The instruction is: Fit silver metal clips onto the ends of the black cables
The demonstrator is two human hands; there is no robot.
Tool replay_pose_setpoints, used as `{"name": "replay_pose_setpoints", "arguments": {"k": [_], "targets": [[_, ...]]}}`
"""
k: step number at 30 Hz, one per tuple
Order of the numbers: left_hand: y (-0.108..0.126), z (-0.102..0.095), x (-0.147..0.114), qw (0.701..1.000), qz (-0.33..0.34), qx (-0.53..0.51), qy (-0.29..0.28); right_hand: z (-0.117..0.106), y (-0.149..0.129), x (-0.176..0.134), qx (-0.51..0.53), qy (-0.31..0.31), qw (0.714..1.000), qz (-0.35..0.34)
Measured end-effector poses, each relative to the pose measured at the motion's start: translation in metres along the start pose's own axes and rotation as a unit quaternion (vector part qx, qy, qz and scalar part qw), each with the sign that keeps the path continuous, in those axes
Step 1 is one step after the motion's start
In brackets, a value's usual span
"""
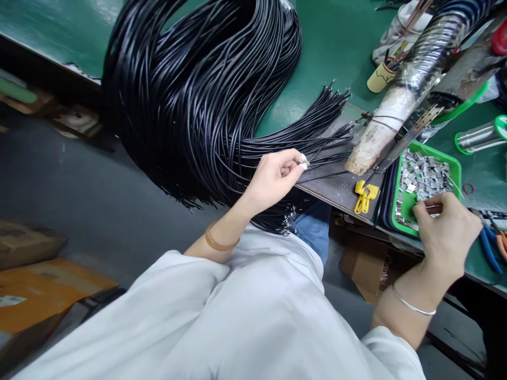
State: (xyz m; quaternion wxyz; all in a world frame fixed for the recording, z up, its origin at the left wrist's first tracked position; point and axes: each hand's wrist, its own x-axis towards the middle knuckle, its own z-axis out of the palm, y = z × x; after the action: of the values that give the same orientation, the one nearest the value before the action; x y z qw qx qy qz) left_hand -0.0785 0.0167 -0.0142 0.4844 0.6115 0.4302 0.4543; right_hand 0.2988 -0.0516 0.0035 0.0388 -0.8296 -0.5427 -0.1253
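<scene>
Head view: black cables (190, 111) lie under the left hand (276, 175).

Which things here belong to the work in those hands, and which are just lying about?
Apparently in use:
black cables, by the left hand
small metal parts in the green tray, by the right hand

Apparently lying about:
yellow tool
blue-handled tool
cardboard box

Black cables (206, 100) — cropped at top
</scene>
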Motion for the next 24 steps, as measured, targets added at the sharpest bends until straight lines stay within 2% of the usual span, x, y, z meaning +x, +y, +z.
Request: {"name": "replay_pose_setpoints", "arguments": {"k": [3, 4, 6, 8, 11, 13, 15, 17, 19, 20, 22, 23, 24], "targets": [[0.011, -0.004, -0.013, 0.997, 0.006, 0.059, -0.041, 0.005, 0.005, 0.004, 0.022, -0.002, 1.000, 0.016], [0.015, -0.006, -0.016, 0.995, 0.011, 0.070, -0.069, 0.006, 0.007, 0.004, 0.027, -0.001, 0.999, 0.021], [0.025, -0.008, -0.019, 0.981, 0.026, 0.092, -0.169, 0.008, 0.009, 0.004, 0.038, 0.004, 0.999, 0.026], [0.032, -0.004, -0.022, 0.942, 0.052, 0.114, -0.313, 0.010, 0.009, 0.003, 0.046, 0.013, 0.999, 0.019], [0.028, 0.020, -0.030, 0.845, 0.096, 0.122, -0.512, 0.009, 0.008, 0.000, 0.052, 0.038, 0.998, -0.010], [0.014, 0.048, -0.042, 0.802, 0.114, 0.112, -0.576, 0.004, 0.003, -0.004, 0.066, 0.075, 0.994, -0.034], [-0.004, 0.078, -0.053, 0.774, 0.118, 0.108, -0.612, -0.007, -0.006, -0.013, 0.116, 0.137, 0.983, -0.047], [-0.018, 0.100, -0.060, 0.769, 0.101, 0.099, -0.623, -0.024, -0.022, -0.029, 0.222, 0.199, 0.954, -0.034], [-0.022, 0.108, -0.060, 0.788, 0.093, 0.092, -0.601, -0.046, -0.043, -0.050, 0.357, 0.228, 0.906, -0.003], [-0.020, 0.107, -0.056, 0.807, 0.086, 0.084, -0.578, -0.057, -0.054, -0.061, 0.426, 0.224, 0.876, 0.011], [-0.012, 0.098, -0.046, 0.887, 0.057, 0.036, -0.457, -0.073, -0.076, -0.080, 0.508, 0.191, 0.840, -0.003], [-0.006, 0.092, -0.041, 0.922, 0.028, 0.008, -0.385, -0.078, -0.086, -0.087, 0.515, 0.172, 0.840, -0.002], [0.000, 0.086, -0.035, 0.948, -0.010, -0.033, -0.316, -0.080, -0.096, -0.093, 0.510, 0.188, 0.839, 0.007]]}}
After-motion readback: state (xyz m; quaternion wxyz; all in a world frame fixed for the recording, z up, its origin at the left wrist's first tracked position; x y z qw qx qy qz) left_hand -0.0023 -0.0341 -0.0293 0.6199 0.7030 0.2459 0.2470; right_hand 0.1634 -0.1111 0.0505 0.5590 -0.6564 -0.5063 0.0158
